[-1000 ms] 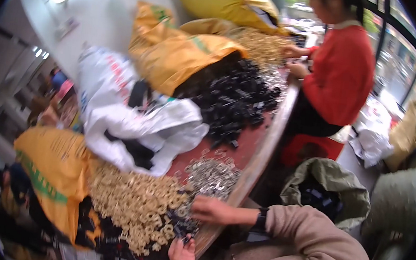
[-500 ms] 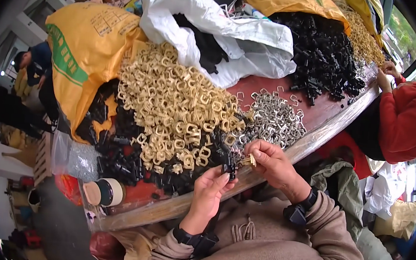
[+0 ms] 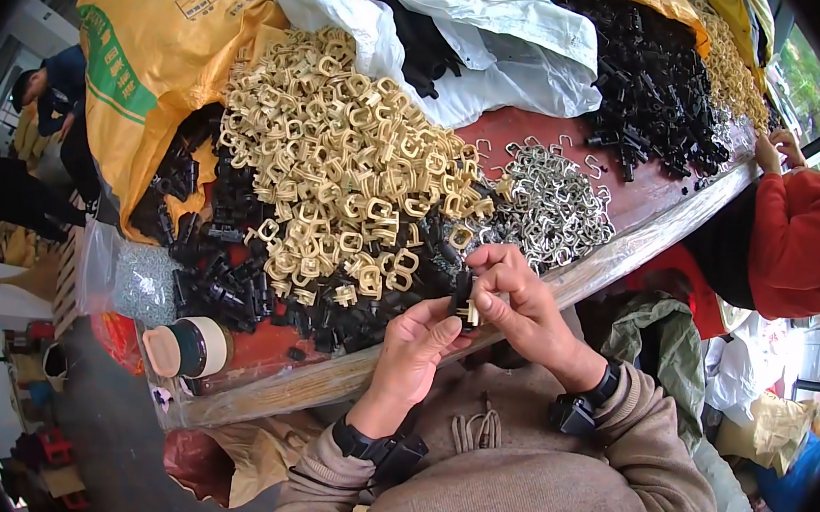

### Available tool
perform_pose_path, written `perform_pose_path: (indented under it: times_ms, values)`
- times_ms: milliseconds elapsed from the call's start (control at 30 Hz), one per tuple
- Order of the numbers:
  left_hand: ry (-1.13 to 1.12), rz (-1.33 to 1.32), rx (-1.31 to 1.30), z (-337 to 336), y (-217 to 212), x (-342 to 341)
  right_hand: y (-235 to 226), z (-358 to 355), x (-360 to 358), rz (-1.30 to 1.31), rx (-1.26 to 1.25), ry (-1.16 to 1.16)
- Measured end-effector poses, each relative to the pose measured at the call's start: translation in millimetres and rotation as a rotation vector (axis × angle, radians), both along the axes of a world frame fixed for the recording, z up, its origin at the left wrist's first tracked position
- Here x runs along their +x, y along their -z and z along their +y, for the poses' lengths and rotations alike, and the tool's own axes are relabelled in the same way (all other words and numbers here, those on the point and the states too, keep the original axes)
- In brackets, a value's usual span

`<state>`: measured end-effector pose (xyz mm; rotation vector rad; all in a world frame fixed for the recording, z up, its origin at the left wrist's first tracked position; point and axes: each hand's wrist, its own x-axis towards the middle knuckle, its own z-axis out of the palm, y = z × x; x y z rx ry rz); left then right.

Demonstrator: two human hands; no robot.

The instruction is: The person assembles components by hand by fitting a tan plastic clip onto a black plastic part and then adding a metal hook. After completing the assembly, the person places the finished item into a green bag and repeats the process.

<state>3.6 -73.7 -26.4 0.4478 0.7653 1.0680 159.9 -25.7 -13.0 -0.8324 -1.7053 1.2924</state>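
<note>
Close to the table's front edge, my left hand [image 3: 412, 353] pinches a small black plastic part [image 3: 463, 289], held upright. My right hand [image 3: 531, 315] is closed on a small beige plastic clip [image 3: 471, 314], which lies against the black part; whether it is seated on it cannot be made out. Just beyond the hands spreads a heap of beige square-looped clips [image 3: 340, 165]. Bent metal clips [image 3: 555, 206] are piled to its right. Loose black plastic parts [image 3: 229, 288] lie left of the beige heap and in front of it.
The red tabletop [image 3: 511, 132] has a plastic-wrapped wooden edge [image 3: 318, 390]. A jar [image 3: 189, 346] stands near its left corner, by a bag of tiny clear pieces [image 3: 146, 282]. Yellow [image 3: 171, 21] and white sacks [image 3: 537, 61] back the heaps. A person in red [image 3: 796, 244] works at right.
The right hand has moved left, bringing the beige clip from beside the black part up against it. The whole view has tilted slightly downward.
</note>
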Motion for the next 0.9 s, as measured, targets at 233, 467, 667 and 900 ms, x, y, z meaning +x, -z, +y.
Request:
perform_pose_path:
  times_ms: [233,467,667,900]
  values:
    - [0.028,0.001,-0.014,2,-3,0,-3,-4,-12,-0.054,0.113,0.08]
    - [-0.012,-0.07,-0.008,3,3,-10,-2,15,17,-0.194,0.088,0.093]
    - [-0.062,-0.08,0.001,2,1,-11,-1,27,16,-0.326,0.347,0.095]
    - [-0.144,-0.064,0.008,-2,1,-11,10,39,-14,-0.669,0.509,0.156]
